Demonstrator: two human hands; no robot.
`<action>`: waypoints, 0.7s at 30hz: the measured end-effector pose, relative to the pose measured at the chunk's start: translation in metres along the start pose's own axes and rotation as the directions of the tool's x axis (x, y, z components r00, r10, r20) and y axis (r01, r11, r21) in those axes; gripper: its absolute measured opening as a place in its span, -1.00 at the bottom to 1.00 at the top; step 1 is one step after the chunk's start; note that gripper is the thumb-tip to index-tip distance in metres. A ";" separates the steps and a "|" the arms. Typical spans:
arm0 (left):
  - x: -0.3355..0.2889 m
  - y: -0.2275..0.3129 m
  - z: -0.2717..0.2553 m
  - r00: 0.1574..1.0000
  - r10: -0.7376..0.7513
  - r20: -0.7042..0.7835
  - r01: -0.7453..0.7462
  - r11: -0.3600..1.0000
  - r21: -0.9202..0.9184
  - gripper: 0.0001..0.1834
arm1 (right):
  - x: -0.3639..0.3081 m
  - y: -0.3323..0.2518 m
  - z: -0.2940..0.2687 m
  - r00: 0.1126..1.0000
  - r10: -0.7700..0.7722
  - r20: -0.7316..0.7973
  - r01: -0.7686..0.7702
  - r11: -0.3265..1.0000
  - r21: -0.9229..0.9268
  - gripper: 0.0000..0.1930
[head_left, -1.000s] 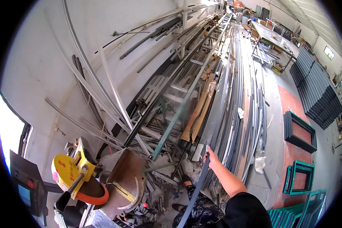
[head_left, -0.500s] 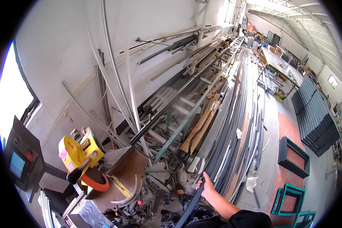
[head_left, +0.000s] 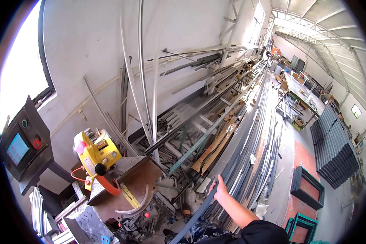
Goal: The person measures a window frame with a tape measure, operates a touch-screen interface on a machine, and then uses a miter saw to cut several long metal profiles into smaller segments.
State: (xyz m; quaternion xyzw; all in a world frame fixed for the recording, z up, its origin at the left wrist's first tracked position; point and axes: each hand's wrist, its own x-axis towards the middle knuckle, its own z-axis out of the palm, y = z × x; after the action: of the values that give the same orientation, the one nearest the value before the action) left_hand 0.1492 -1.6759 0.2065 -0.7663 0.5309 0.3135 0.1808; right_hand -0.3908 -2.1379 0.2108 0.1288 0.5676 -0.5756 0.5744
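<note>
Right grip [head_left: 218, 192] holds a grey bar [head_left: 200, 212]; left grip unseen. Steady control should keep the bar clear of the yellow saw [head_left: 109, 154] at left.

One bar [head_left: 199, 211] is held by one hand [head_left: 218, 192].
One saw [head_left: 97, 151], one control panel [head_left: 34, 127], one screen [head_left: 18, 149], one red button [head_left: 37, 143] and one green button [head_left: 25, 123] can be counted.

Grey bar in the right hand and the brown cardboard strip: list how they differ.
The grey bar is held in the right hand; the brown cardboard strip lies untouched. The bar looks smooth; the cardboard looks ragged. Both are long and narrow.
</note>
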 end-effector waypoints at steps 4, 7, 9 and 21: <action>0.042 0.067 -0.025 0.998 0.037 -0.051 -0.040 0.998 -0.056 -0.51 | 0.060 -0.051 0.035 0.995 -0.070 0.070 0.069 0.997 0.020 -0.50; 0.060 0.119 -0.075 0.970 0.129 -0.206 -0.151 0.984 -0.096 -0.45 | 0.105 -0.086 0.055 0.994 -0.081 0.080 0.077 0.996 0.043 -0.51; 0.074 0.151 -0.096 0.966 0.058 -0.254 -0.082 0.993 -0.085 -0.50 | 0.137 -0.099 0.071 0.993 -0.061 0.099 0.058 0.998 0.036 -0.50; 0.205 0.292 -0.150 0.986 0.067 -0.150 -0.067 0.998 0.005 -0.79 | 0.247 -0.112 0.103 0.944 -0.012 0.331 0.052 0.992 -0.113 -0.53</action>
State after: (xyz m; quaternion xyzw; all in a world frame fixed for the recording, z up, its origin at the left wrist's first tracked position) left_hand -0.0290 -2.0193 0.1957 -0.7694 0.5686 0.2606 0.1296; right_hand -0.5049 -2.3818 0.1024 -0.0133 0.4992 -0.5632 0.6583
